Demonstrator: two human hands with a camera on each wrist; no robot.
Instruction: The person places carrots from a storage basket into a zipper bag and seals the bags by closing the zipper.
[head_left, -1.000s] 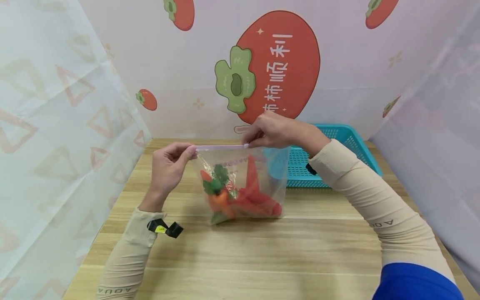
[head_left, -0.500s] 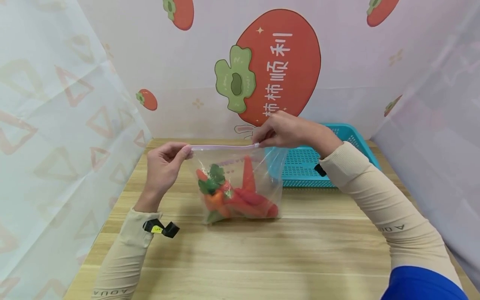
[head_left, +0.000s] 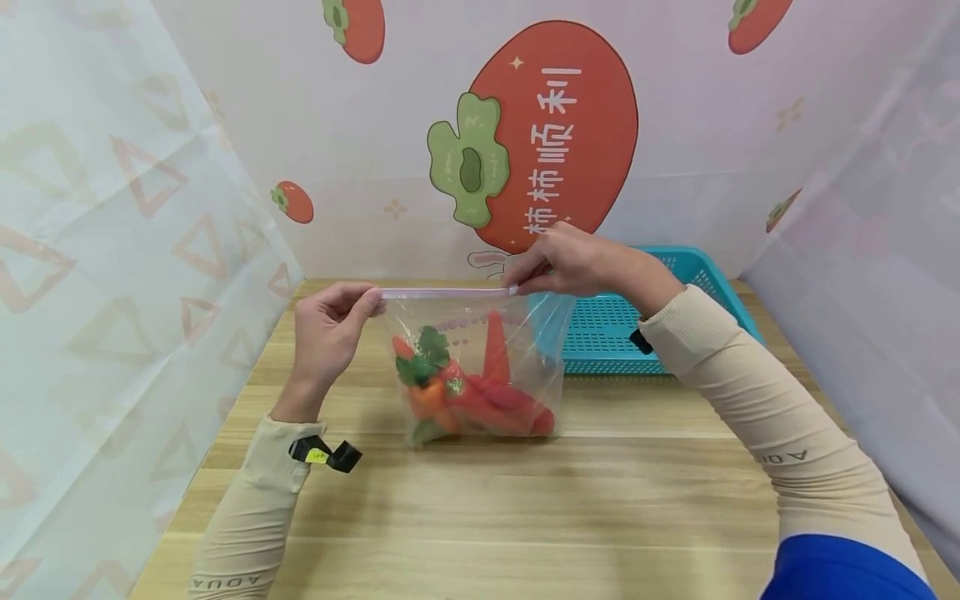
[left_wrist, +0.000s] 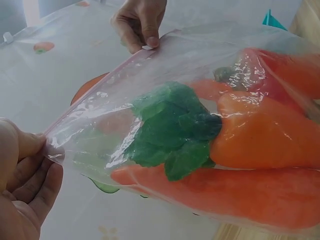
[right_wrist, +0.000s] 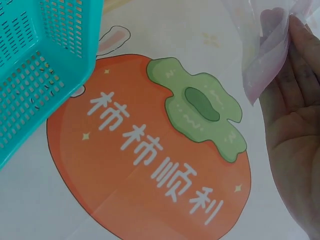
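A clear slider zip bag stands on the table, holding several orange-red carrots and green leaves. My left hand pinches its top left corner between thumb and fingers. At the top edge, right of the middle, my right hand pinches the small white slider. The zip strip runs taut between both hands. In the left wrist view an orange carrot or pepper sits beside the leaves; its kind is unclear. The right wrist view shows the right palm and loose bag film.
A turquoise perforated basket stands behind the bag at the back right, partly hidden by the right arm. The wooden table meets a printed cloth backdrop at the back, with cloth sides left and right.
From one second ago to half a second ago, the right hand slid rightward along the zip with the slider, and the left hand and bag shifted slightly left. Since then almost nothing has moved.
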